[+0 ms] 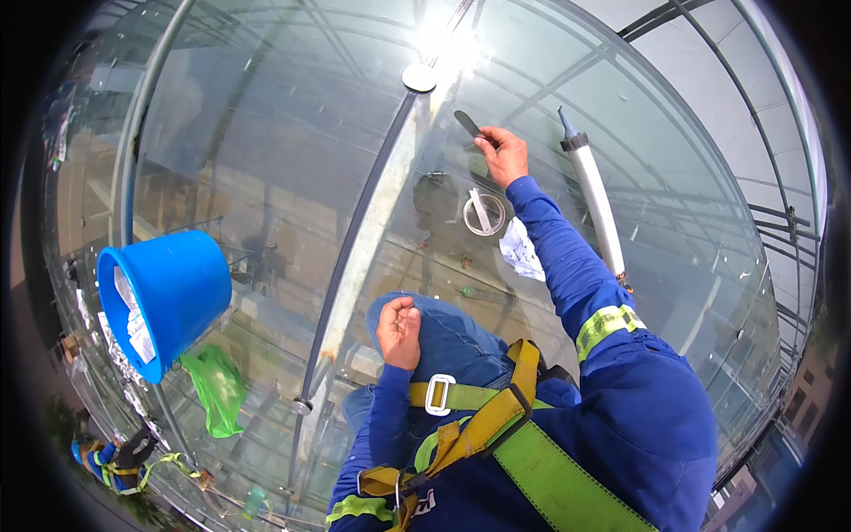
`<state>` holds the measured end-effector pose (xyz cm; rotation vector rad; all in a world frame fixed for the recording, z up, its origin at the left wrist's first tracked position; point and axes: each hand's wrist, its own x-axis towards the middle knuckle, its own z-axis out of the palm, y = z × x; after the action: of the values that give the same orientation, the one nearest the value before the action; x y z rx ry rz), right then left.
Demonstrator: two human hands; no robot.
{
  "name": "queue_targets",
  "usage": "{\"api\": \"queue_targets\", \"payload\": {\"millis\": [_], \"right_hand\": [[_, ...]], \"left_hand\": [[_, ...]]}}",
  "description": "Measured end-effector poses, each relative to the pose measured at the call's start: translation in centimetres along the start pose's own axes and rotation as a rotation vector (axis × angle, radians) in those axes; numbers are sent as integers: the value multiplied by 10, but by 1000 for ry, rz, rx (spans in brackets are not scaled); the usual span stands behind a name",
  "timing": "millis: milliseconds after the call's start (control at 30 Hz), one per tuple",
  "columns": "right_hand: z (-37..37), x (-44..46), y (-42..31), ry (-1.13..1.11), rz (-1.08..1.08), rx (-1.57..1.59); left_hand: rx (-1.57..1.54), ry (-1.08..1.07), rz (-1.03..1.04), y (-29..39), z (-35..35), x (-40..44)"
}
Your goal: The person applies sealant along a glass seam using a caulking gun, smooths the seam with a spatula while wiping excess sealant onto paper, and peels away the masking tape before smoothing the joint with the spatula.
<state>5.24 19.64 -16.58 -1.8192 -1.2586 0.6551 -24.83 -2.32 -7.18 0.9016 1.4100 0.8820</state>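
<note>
Out in front, my right hand (503, 158) pinches a thin dark spatula (466, 122) with a rounded end, held over the glass pane (292, 160). My left hand (399, 333) rests by my bent knee (443, 324), its fingers curled in and nothing visible in them. To the right of my right forearm lies a white caulking gun (596, 191) with a black cap and a blue-grey nozzle. Between my knee and right hand are a roll of tape (484, 213) and some crumpled white paper (521, 250).
A blue bucket (182, 288) with white scraps lies tipped at the left, near a green plastic bag (217, 390). A dark joint strip (355, 226) with round metal fittings (418, 78) crosses the glass. Another harnessed person (124, 465) is at lower left. I wear a harness (550, 470).
</note>
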Motion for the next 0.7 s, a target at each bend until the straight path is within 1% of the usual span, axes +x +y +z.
{"api": "queue_targets", "payload": {"millis": [33, 67, 133, 167, 233, 333, 400, 500, 600, 700], "right_hand": [[20, 22, -2, -52, -22, -4], [38, 40, -4, -104, -42, -8], [67, 69, -7, -76, -134, -133], [78, 79, -8, -59, -183, -197], [90, 93, -12, -66, -162, -204], [99, 103, -15, -120, -142, -262], [102, 103, -15, -151, -108, -277], [102, 102, -14, -148, -88, -253], [99, 102, -15, -150, -126, -306], [99, 100, -13, -136, -102, -256]], "left_hand": [[21, 7, -45, 0, -4, 3], [-25, 50, -58, 2, -3, 6], [-118, 136, -89, 9, 2, 10], [-113, 141, -81, 8, 1, 12], [-105, 146, -67, 8, 0, 13], [-130, 175, -98, 8, 0, 17], [-114, 151, -100, 6, -1, 18], [-130, 134, -105, 5, -2, 20], [-148, 132, -123, 4, -2, 21], [-171, 135, -129, 3, -2, 21]]}}
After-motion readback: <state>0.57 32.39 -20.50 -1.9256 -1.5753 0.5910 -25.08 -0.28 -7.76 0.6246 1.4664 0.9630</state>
